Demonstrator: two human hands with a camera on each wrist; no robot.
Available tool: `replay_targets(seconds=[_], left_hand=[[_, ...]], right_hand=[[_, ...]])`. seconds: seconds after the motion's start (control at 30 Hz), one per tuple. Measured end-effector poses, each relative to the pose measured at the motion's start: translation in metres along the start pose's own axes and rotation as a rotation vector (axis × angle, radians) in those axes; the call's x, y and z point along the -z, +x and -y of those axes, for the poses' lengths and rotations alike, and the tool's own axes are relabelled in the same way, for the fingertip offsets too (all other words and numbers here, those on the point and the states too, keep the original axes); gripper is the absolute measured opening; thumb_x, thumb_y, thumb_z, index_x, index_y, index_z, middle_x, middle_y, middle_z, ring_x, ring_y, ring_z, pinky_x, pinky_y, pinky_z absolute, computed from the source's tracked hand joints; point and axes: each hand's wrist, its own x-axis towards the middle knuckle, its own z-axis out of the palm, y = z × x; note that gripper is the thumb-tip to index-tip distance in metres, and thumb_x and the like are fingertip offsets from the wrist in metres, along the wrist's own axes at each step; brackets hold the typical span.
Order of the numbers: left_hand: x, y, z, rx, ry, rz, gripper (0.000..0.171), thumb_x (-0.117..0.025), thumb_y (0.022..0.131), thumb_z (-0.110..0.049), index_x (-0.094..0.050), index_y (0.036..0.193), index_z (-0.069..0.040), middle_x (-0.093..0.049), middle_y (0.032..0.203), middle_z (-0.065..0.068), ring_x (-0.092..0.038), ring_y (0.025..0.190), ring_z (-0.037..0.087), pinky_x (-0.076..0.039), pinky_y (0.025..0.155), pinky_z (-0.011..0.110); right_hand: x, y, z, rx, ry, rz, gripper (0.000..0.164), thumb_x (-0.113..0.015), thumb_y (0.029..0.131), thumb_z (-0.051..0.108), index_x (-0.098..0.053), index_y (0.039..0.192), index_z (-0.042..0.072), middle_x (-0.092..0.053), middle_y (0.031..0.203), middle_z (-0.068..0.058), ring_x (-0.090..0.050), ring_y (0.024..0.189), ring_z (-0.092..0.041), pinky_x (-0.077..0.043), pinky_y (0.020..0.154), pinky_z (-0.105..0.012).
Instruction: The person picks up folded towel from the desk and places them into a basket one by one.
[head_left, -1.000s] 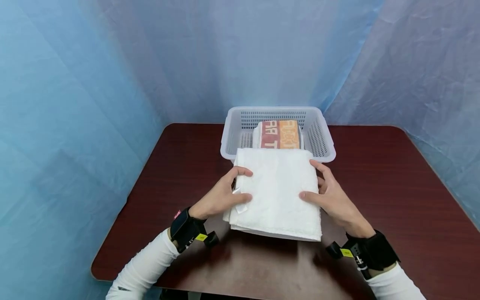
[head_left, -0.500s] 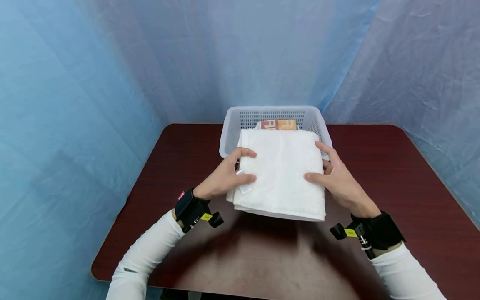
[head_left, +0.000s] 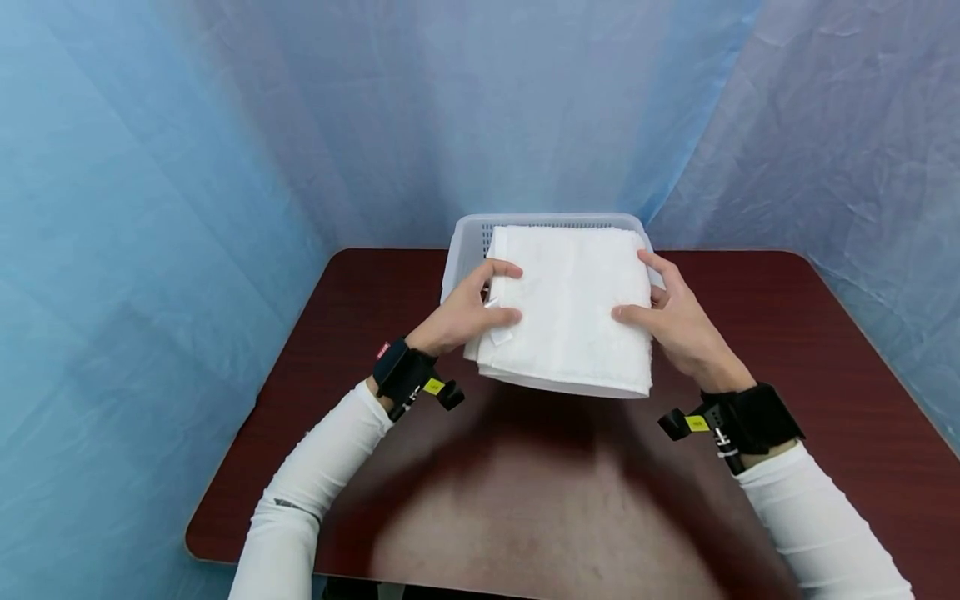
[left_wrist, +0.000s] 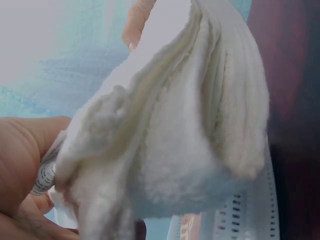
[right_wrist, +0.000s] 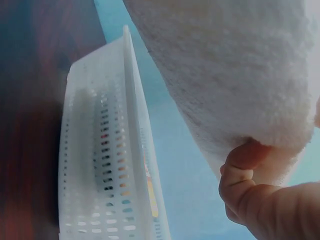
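Between both hands hangs a folded white towel (head_left: 566,300), thick with several layers whose folded edges show in the left wrist view. My left hand (head_left: 468,308) grips its left side, thumb on top, beside a small white tag (head_left: 500,335). My right hand (head_left: 678,321) holds the right side, thumb on top and other fingers curled under, as the right wrist view shows. The towel is raised above the white plastic basket (right_wrist: 97,150) and covers most of it in the head view. A strip of the colored towel (right_wrist: 151,192) inside shows past the basket's rim.
The basket stands at the far edge of a dark red-brown table (head_left: 765,333). Blue cloth (head_left: 555,100) hangs behind the table and on both sides. Each wrist wears a black strapped camera.
Both hands have carried the white towel away from the body and over the basket. The colored towel inside, visible earlier, is now covered in the head view.
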Motion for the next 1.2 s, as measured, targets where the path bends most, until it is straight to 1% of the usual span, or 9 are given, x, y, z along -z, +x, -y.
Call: replay_targets(seconds=[0.2, 0.37, 0.5, 0.6, 0.67, 0.8, 0.93, 1.03, 1.2], left_hand=[[0.009, 0.016, 0.003, 0.01, -0.001, -0.026, 0.053, -0.066, 0.093, -0.003, -0.041, 0.14, -0.012, -0.048, 0.129, 0.016, -0.063, 0.097, 0.031, -0.057, 0.079, 0.039], [0.015, 0.026, 0.006, 0.034, 0.003, -0.052, 0.055, -0.066, 0.092, -0.005, -0.041, 0.14, -0.013, -0.048, 0.13, 0.017, -0.062, 0.099, 0.031, -0.057, 0.08, 0.039], [0.019, 0.037, 0.006, 0.043, 0.02, -0.075, 0.056, -0.067, 0.092, -0.006, -0.042, 0.141, -0.013, -0.048, 0.132, 0.017, -0.06, 0.103, 0.031, -0.056, 0.082, 0.039], [0.021, 0.046, 0.005, 0.051, 0.034, -0.093, 0.056, -0.067, 0.092, -0.005, -0.043, 0.141, -0.013, -0.048, 0.133, 0.017, -0.058, 0.105, 0.031, -0.054, 0.084, 0.038], [0.022, 0.051, 0.004, 0.059, 0.043, -0.106, 0.056, -0.067, 0.091, -0.005, -0.043, 0.141, -0.013, -0.048, 0.133, 0.016, -0.057, 0.106, 0.03, -0.053, 0.085, 0.038], [0.024, 0.062, 0.004, 0.072, 0.066, -0.132, 0.055, -0.068, 0.091, -0.004, -0.045, 0.14, -0.013, -0.048, 0.134, 0.016, -0.055, 0.109, 0.029, -0.05, 0.088, 0.036], [0.024, 0.072, 0.003, 0.077, 0.077, -0.145, 0.055, -0.067, 0.091, -0.002, -0.045, 0.14, -0.012, -0.049, 0.134, 0.018, -0.054, 0.11, 0.028, -0.049, 0.09, 0.036], [0.025, 0.08, 0.004, 0.074, 0.094, -0.16, 0.055, -0.066, 0.091, 0.0, -0.045, 0.14, -0.011, -0.049, 0.136, 0.018, -0.053, 0.111, 0.028, -0.046, 0.092, 0.035], [0.028, 0.09, 0.01, 0.062, 0.144, -0.171, 0.054, -0.065, 0.091, 0.001, -0.046, 0.14, -0.008, -0.045, 0.143, 0.016, -0.051, 0.116, 0.027, -0.043, 0.097, 0.034]], right_hand=[[0.002, 0.015, 0.006, -0.019, -0.011, -0.031, 0.095, -0.067, 0.095, 0.016, 0.0, 0.16, 0.03, -0.038, 0.148, -0.021, -0.055, 0.116, -0.022, -0.054, 0.083, -0.03], [0.001, 0.027, 0.012, -0.02, -0.047, -0.044, 0.092, -0.068, 0.095, 0.019, -0.004, 0.16, 0.031, -0.043, 0.143, -0.021, -0.058, 0.113, -0.025, -0.056, 0.08, -0.034], [0.003, 0.037, 0.015, -0.008, -0.072, -0.05, 0.087, -0.067, 0.096, 0.019, -0.01, 0.16, 0.031, -0.044, 0.141, -0.021, -0.056, 0.115, -0.026, -0.055, 0.08, -0.034], [0.007, 0.045, 0.014, -0.001, -0.093, -0.053, 0.08, -0.065, 0.097, 0.019, -0.016, 0.159, 0.031, -0.044, 0.14, -0.022, -0.053, 0.119, -0.028, -0.053, 0.083, -0.033], [0.009, 0.05, 0.014, -0.002, -0.109, -0.057, 0.076, -0.064, 0.097, 0.02, -0.021, 0.158, 0.032, -0.044, 0.14, -0.022, -0.052, 0.121, -0.028, -0.051, 0.086, -0.035], [0.013, 0.059, 0.013, -0.006, -0.148, -0.066, 0.067, -0.064, 0.098, 0.022, -0.03, 0.155, 0.029, -0.04, 0.147, -0.02, -0.049, 0.125, -0.031, -0.047, 0.093, -0.042], [0.015, 0.069, 0.012, -0.005, -0.157, -0.1, 0.061, -0.063, 0.098, 0.021, -0.037, 0.153, 0.025, -0.033, 0.155, -0.019, -0.043, 0.132, -0.033, -0.042, 0.101, -0.049], [0.014, 0.077, 0.011, 0.01, -0.166, -0.136, 0.058, -0.063, 0.098, 0.018, -0.04, 0.151, 0.021, -0.029, 0.158, -0.017, -0.039, 0.136, -0.031, -0.038, 0.106, -0.05], [0.01, 0.089, 0.005, 0.028, -0.22, -0.176, 0.057, -0.061, 0.099, 0.015, -0.04, 0.151, 0.017, -0.027, 0.16, -0.016, -0.037, 0.138, -0.032, -0.036, 0.108, -0.05]])
